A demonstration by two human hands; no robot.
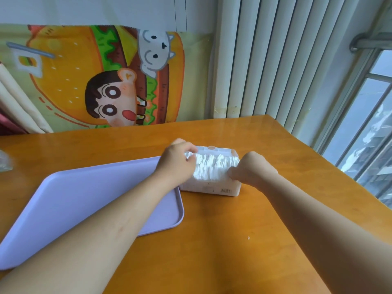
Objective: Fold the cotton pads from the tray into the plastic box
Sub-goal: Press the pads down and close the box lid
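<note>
– Two hands reach past the lilac tray [84,198]: where to?
– To the cotton pads [212,166], a row running left to right in the plastic box [212,188]. The left hand [177,160] pinches the row's left end. The right hand [252,168] curls round its right end.

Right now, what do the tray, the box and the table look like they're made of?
Tray: likely matte plastic, uniform lilac, moulded rim. Box: whitish plastic, smooth, seemingly translucent walls. Table: glossy wood or veneer, showing grain and reflections.
</note>
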